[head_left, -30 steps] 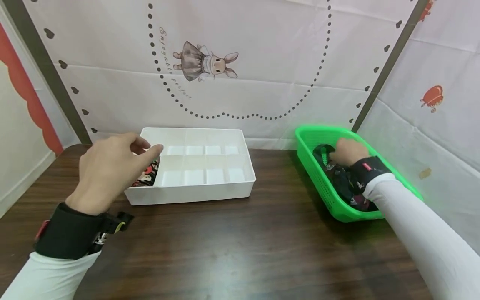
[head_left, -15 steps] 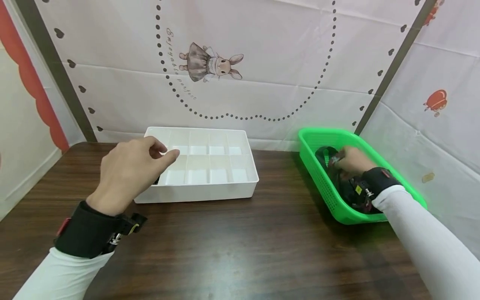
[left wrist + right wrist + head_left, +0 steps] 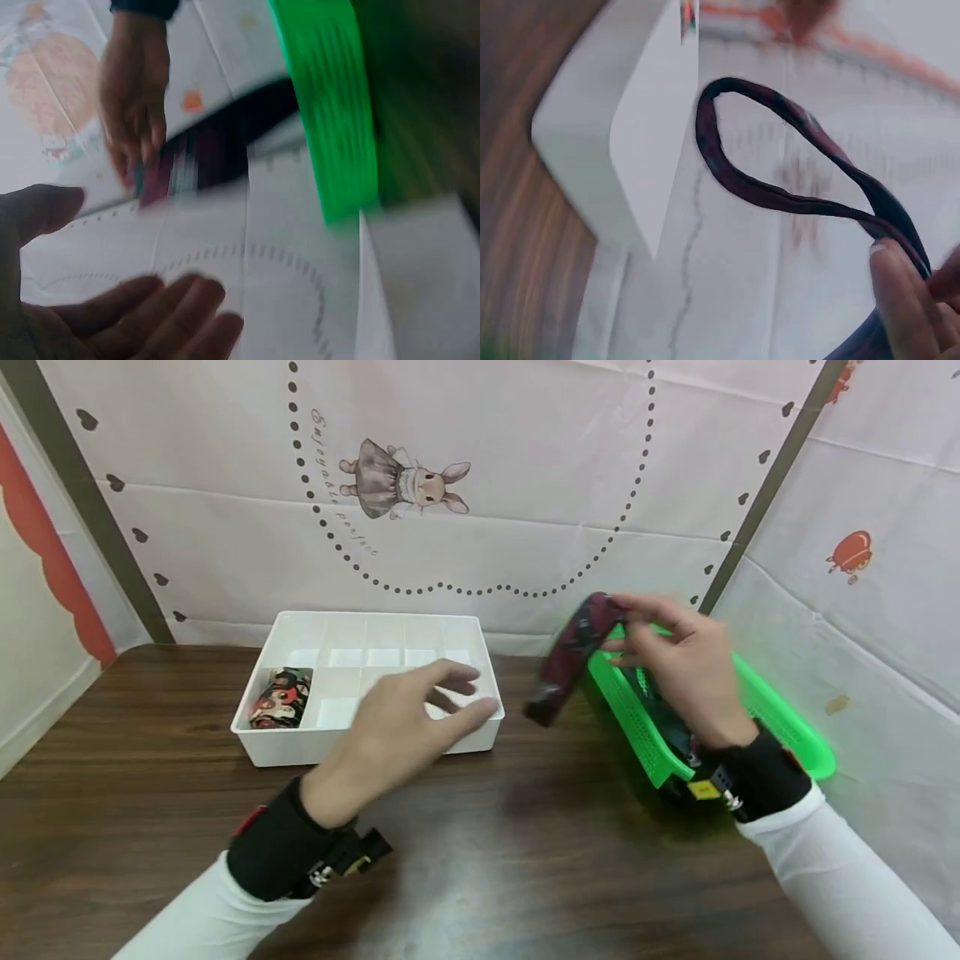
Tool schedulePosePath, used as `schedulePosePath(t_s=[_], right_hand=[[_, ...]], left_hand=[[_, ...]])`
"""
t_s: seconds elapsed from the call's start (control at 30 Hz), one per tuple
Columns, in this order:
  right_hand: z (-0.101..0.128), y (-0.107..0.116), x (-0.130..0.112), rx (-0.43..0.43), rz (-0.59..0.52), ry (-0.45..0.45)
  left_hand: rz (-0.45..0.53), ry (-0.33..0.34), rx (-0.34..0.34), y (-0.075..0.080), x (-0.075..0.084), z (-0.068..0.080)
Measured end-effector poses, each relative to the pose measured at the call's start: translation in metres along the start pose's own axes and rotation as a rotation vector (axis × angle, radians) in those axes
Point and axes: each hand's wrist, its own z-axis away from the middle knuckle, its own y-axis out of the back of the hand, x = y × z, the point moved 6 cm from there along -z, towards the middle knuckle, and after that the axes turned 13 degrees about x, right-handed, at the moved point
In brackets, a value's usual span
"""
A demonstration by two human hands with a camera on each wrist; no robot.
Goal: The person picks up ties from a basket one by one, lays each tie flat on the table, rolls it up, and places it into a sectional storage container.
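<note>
A dark red patterned fabric band (image 3: 780, 195) hangs as an open loop, pinched at about four o'clock between fingertips (image 3: 900, 300) of the right hand (image 3: 922, 307). At nine o'clock sits the rounded corner of a white plastic box (image 3: 615, 142), blurred, apparently resting on the brown wooden table (image 3: 517, 247).

A staged recording corner, not a lived-in room: a dark wood bench (image 3: 480, 860) enclosed by hung cloth backdrops (image 3: 525, 527) printed with a cartoon rabbit (image 3: 405, 487), their creases and seams showing behind the bench.
</note>
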Motion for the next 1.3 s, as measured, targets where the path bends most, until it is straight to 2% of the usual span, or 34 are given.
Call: schedulePosePath(t_s=[0.03,0.13,0.23,0.3,0.37,0.63,0.77,0.87,0.97,1.03,1.13,1.2,1.3], right_hand=[[0.007,-0.009,-0.009,-0.032,0.032,0.069],[0.032,-0.033,-0.032,-0.08,0.243,0.389],[0.055,-0.046,-0.045,-0.024,0.432,0.709],[0.068,-0.05,-0.047,0.018,0.482,0.826],[0.076,-0.053,-0.045,0.05,0.498,0.871],[0.096,-0.069,-0.039,0.077,0.503,0.902],[0.104,-0.075,-0.037,0.067,0.471,0.897],[0.112,-0.08,-0.032,0.008,0.406,0.876],[0.118,-0.089,-0.018,-0.147,0.36,0.787],[0.12,-0.094,-0.004,-0.256,0.387,0.71],[0.121,-0.096,0.022,-0.371,0.533,0.62],[0.12,-0.09,0.039,-0.407,0.636,0.577],[0.119,-0.073,0.059,-0.432,0.743,0.521]], left_hand=[[0.058,0.041,-0.037,-0.007,0.001,0.001],[0.224,0.168,-0.135,-0.022,0.0,0.006],[0.435,0.262,-0.233,-0.028,-0.003,0.012],[0.559,0.315,-0.276,-0.028,-0.004,0.016],[0.616,0.37,-0.312,-0.028,-0.006,0.02],[0.5,0.42,-0.436,-0.038,-0.012,0.032],[0.475,0.4,-0.408,-0.034,-0.017,0.036],[0.474,0.345,-0.415,-0.028,-0.02,0.041],[0.54,0.326,-0.494,-0.018,-0.02,0.044],[0.59,0.313,-0.563,-0.007,-0.017,0.045],[0.581,0.237,-0.619,0.02,-0.014,0.04],[0.518,0.171,-0.593,0.043,-0.016,0.034],[0.349,0.106,-0.485,0.084,-0.03,0.024]])
